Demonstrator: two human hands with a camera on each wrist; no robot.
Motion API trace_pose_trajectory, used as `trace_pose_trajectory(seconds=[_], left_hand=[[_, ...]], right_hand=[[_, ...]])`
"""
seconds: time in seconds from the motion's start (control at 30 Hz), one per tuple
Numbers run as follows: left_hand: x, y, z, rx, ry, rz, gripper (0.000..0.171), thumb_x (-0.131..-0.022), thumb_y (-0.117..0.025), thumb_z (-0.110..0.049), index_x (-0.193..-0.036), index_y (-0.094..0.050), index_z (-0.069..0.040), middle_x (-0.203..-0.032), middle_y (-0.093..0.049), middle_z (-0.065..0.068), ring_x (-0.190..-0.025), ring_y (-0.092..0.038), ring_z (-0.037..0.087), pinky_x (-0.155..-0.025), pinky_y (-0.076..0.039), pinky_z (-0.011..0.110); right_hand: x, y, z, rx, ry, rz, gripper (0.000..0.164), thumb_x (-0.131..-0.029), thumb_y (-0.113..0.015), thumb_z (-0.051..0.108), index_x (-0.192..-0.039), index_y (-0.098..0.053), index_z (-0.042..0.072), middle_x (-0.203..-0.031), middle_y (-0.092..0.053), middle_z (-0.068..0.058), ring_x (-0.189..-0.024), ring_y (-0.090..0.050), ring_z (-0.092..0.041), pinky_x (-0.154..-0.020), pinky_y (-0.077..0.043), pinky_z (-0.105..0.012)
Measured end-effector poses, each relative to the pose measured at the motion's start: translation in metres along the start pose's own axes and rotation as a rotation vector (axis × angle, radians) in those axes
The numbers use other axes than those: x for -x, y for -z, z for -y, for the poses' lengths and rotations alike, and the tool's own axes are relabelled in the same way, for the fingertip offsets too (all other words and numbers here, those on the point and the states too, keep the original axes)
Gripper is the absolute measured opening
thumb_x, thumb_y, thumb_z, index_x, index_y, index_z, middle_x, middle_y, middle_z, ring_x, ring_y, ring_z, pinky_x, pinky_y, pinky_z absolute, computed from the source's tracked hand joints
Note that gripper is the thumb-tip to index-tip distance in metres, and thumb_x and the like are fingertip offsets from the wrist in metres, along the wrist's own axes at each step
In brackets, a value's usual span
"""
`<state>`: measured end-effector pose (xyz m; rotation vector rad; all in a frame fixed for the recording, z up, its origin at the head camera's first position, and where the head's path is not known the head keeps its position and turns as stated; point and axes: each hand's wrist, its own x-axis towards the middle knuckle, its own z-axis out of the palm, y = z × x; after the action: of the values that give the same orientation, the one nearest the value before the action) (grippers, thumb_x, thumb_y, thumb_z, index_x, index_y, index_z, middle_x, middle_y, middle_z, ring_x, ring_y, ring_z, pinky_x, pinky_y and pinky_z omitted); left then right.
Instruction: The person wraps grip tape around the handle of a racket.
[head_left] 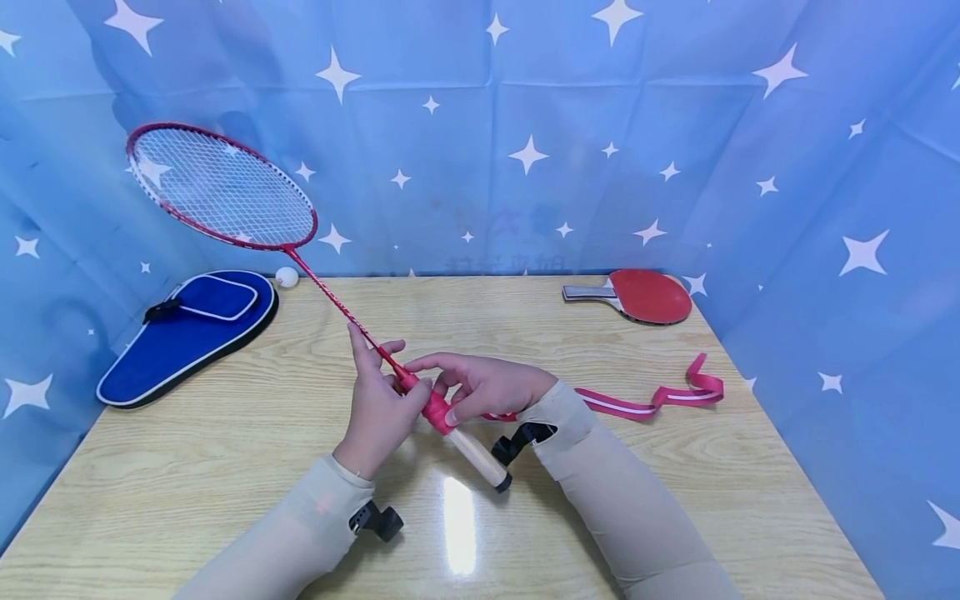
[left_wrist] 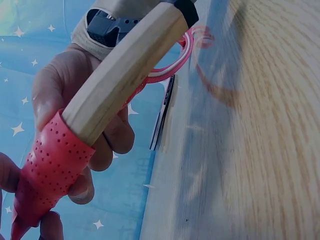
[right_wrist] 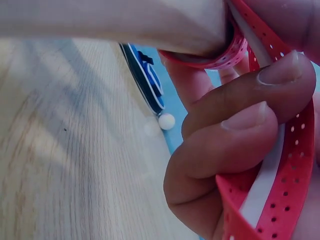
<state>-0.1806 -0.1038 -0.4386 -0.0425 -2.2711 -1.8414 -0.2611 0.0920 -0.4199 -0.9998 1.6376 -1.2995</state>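
A red badminton racket (head_left: 330, 293) slants across the head view, its strung head at the upper left. My left hand (head_left: 380, 410) holds it around the cone where shaft meets handle. Pink perforated grip tape (left_wrist: 55, 155) is wound over the upper handle. Below that, the bare wooden handle (left_wrist: 130, 70) ends in a black butt cap (head_left: 503, 482). My right hand (head_left: 495, 387) pinches the tape at the lower edge of the winding. In the right wrist view, the tape strip (right_wrist: 295, 180) with its white stripe runs between curled fingers (right_wrist: 235, 145). Its loose tail (head_left: 622, 407) trails rightward.
A blue paddle case (head_left: 187, 333) lies at the table's back left with a white ball (head_left: 287, 277) beside it. The red table tennis paddle (head_left: 651, 296) lies at the back right. A blue starry curtain (head_left: 450, 150) surrounds the wooden table (head_left: 225, 467).
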Motion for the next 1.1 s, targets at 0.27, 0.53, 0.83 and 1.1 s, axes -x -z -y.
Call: trace_pose_trajectory(seconds=[0.27, 0.53, 0.83, 1.1], left_hand=[[-0.0006, 0.0007, -0.0012, 0.021, -0.001, -0.012, 0.131, -0.085, -0.071, 0.003, -0.164, 0.026, -0.034, -0.151, -0.049, 0.002, -0.067, -0.065, 0.026, -0.062, -0.062, 0.031], [-0.0018, 0.0009, -0.0008, 0.055, 0.003, -0.007, 0.13, -0.083, -0.066, 0.007, -0.164, 0.026, -0.036, -0.15, -0.049, 0.004, -0.067, -0.063, 0.029, -0.062, -0.061, 0.03], [-0.0013, 0.0, 0.0005, 0.017, 0.0, -0.009, 0.134, -0.087, -0.078, -0.005, -0.164, 0.029, -0.032, -0.151, -0.049, 0.003, -0.077, -0.07, 0.024, -0.064, -0.063, 0.031], [-0.001, 0.0016, -0.0008, -0.013, -0.011, -0.017, 0.131, -0.087, -0.073, 0.0, -0.164, 0.028, -0.031, -0.15, -0.05, 0.002, -0.07, -0.066, 0.026, -0.063, -0.063, 0.031]], right_hand=[[0.0001, -0.0008, -0.001, -0.047, -0.007, 0.031, 0.087, -0.09, -0.07, -0.003, -0.166, -0.034, 0.02, -0.131, -0.062, -0.029, -0.107, -0.07, -0.029, -0.09, -0.06, -0.032], [0.0, -0.0002, -0.0012, -0.071, 0.01, 0.05, 0.088, -0.089, -0.061, -0.01, -0.167, -0.03, 0.017, -0.137, -0.055, -0.04, -0.115, -0.066, -0.025, -0.088, -0.059, -0.03], [-0.0008, -0.0003, -0.001, -0.026, 0.003, 0.021, 0.088, -0.089, -0.07, -0.008, -0.165, -0.034, 0.018, -0.129, -0.062, -0.027, -0.105, -0.068, -0.03, -0.087, -0.06, -0.032], [-0.0012, -0.001, -0.0017, -0.034, -0.013, 0.016, 0.087, -0.089, -0.072, -0.005, -0.164, -0.036, 0.021, -0.121, -0.066, -0.017, -0.093, -0.072, -0.028, -0.086, -0.06, -0.031]])
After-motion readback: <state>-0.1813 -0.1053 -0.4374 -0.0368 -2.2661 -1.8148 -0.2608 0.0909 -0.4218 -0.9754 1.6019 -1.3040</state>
